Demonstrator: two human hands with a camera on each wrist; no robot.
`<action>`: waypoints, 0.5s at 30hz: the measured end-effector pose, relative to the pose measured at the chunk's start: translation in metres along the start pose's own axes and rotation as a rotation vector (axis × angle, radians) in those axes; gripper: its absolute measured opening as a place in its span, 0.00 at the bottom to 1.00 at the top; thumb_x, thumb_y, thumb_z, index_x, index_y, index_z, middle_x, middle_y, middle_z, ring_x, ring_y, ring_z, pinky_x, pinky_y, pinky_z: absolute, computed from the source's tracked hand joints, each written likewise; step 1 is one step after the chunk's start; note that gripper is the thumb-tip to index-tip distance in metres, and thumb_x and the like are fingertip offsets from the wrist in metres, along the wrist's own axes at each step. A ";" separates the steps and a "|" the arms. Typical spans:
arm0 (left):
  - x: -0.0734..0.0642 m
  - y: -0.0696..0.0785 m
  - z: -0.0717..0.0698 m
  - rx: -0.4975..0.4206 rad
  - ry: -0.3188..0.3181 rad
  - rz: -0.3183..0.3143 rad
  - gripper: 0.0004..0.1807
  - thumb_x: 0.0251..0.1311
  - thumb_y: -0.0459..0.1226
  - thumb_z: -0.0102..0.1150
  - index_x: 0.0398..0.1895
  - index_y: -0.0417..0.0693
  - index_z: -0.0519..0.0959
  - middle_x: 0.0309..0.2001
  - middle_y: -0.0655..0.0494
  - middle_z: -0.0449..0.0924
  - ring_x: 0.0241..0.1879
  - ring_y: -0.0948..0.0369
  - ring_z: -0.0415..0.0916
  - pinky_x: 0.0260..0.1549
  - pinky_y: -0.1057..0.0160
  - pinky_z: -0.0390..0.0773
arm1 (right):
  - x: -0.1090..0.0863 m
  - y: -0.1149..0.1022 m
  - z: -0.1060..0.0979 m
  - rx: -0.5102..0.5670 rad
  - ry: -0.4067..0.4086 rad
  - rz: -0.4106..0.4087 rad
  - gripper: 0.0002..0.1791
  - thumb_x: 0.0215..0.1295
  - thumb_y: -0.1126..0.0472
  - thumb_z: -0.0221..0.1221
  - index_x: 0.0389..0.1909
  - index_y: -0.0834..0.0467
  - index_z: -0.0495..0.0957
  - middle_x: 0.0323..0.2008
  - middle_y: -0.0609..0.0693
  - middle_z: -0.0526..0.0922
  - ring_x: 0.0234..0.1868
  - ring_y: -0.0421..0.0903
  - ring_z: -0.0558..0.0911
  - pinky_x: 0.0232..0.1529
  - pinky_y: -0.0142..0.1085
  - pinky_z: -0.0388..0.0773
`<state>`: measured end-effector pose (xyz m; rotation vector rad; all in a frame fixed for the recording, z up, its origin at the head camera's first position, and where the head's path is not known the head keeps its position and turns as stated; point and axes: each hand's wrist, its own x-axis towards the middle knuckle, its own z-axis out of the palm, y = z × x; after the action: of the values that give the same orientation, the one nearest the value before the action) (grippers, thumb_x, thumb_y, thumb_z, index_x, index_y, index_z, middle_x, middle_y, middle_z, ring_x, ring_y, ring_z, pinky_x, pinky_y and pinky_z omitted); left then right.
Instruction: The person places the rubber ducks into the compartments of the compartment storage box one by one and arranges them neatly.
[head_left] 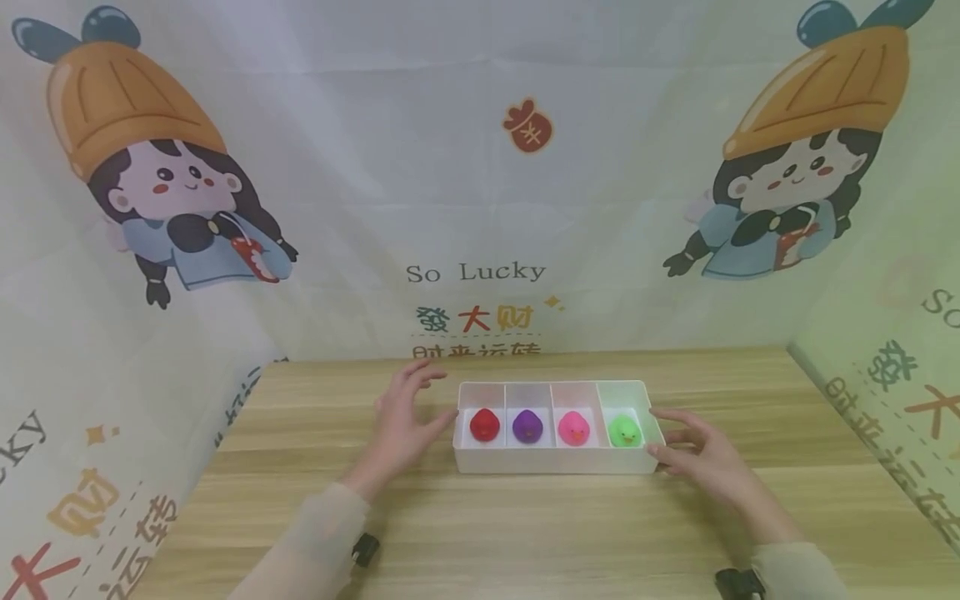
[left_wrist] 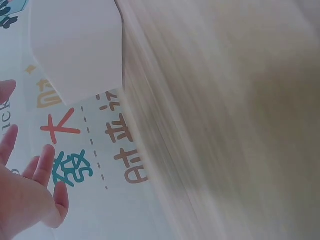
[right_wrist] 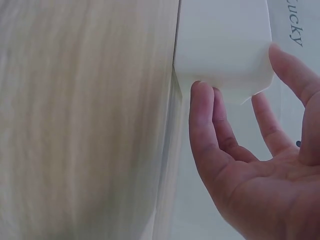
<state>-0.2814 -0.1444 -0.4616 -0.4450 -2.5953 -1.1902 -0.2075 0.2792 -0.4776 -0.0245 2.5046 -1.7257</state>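
Observation:
A white four-compartment box (head_left: 555,461) stands on the table. In its compartments, from left to right, sit a red toy duck (head_left: 484,426), a purple one, a pink toy duck (head_left: 574,428) and a green toy duck (head_left: 625,431). By the box's left end is my left hand (head_left: 405,421), fingers spread and thumb at the corner; contact there is unclear. My right hand (head_left: 705,454) touches the right end with fingertips and thumb, its fingers loosely bent. The right wrist view shows those fingertips against the white end wall (right_wrist: 225,50). Nothing lies in the left palm.
The wood-grain table (head_left: 555,533) reaches back to a printed cloth backdrop (head_left: 637,250), which also hangs along both sides. Dark wrist devices show at each sleeve.

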 end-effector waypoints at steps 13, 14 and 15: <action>-0.017 -0.002 -0.015 -0.011 0.035 0.022 0.20 0.59 0.38 0.74 0.54 0.51 0.82 0.68 0.50 0.74 0.58 0.49 0.78 0.68 0.35 0.53 | -0.003 -0.011 -0.006 -0.224 0.019 -0.010 0.38 0.75 0.47 0.60 0.77 0.59 0.61 0.65 0.73 0.75 0.63 0.69 0.79 0.54 0.56 0.83; -0.017 0.000 -0.016 -0.001 0.032 0.019 0.19 0.59 0.38 0.74 0.54 0.52 0.82 0.67 0.50 0.75 0.57 0.49 0.79 0.68 0.36 0.54 | -0.003 -0.013 -0.006 -0.251 0.034 -0.014 0.37 0.76 0.46 0.57 0.78 0.60 0.60 0.66 0.73 0.74 0.63 0.70 0.78 0.55 0.58 0.82; -0.017 0.002 -0.017 0.015 0.025 0.013 0.20 0.61 0.38 0.72 0.55 0.52 0.82 0.67 0.51 0.76 0.57 0.50 0.78 0.67 0.36 0.55 | -0.003 -0.015 -0.005 -0.284 0.051 -0.025 0.37 0.78 0.45 0.55 0.78 0.61 0.60 0.66 0.73 0.74 0.63 0.71 0.77 0.56 0.60 0.81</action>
<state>-0.2629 -0.1592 -0.4553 -0.4402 -2.5743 -1.1640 -0.2058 0.2791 -0.4615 -0.0342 2.7769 -1.3807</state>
